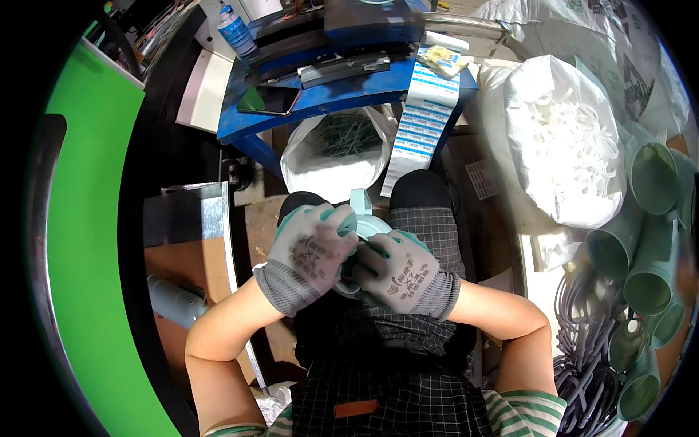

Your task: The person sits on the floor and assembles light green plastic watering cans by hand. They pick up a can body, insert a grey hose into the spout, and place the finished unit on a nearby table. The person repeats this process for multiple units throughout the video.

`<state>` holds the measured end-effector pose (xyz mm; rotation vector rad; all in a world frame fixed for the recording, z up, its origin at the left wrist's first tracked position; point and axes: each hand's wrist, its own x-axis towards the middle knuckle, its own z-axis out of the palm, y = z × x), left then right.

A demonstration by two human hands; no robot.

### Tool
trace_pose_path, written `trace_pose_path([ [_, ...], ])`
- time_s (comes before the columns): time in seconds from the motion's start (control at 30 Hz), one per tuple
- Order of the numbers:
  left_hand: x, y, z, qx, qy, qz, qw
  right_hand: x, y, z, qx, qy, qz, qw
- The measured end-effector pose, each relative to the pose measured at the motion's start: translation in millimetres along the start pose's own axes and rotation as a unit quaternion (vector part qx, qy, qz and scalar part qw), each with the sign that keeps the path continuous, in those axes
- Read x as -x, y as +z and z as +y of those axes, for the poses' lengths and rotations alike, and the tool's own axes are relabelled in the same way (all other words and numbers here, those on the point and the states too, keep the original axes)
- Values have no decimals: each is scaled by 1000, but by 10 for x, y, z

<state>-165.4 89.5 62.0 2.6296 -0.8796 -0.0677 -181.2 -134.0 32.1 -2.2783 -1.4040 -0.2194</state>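
Observation:
Both hands wear white and green work gloves with grey cuffs, and they meet over my lap at a pale green plastic container [373,225] with a round rim. A flat tab or loop [360,201] of the same colour sticks up at its far side. My left hand [312,246] wraps round the container's left side, fingers curled. From the right, my right hand [399,271] grips it with bent fingers near the rim. The gloves hide most of the container, so I cannot make out what the fingertips press on.
Ahead, a blue table [328,102] bears a phone [268,100], a bottle [237,33] and a hanging label sheet [422,120]. Beneath sits a white sack [306,164] of dark green strips. At right are a bag of white rings [571,146], green cylindrical containers [648,288] and grey cords [582,320].

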Motion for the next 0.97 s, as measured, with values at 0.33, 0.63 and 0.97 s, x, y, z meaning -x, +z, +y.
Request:
trace_pose_path([
  [0.33, -189, -211, 171, -254, 97, -54, 961, -19, 32, 46, 4, -2, 34, 999],
  [0.63, -358, -158, -238, 227, 7, 104, 968, 196, 170, 708, -384, 206, 314, 844],
  [0.97, -2078, 914, -1099, 177, -137, 95, 970, 241, 1156, 3430, -633, 393, 374, 552],
])
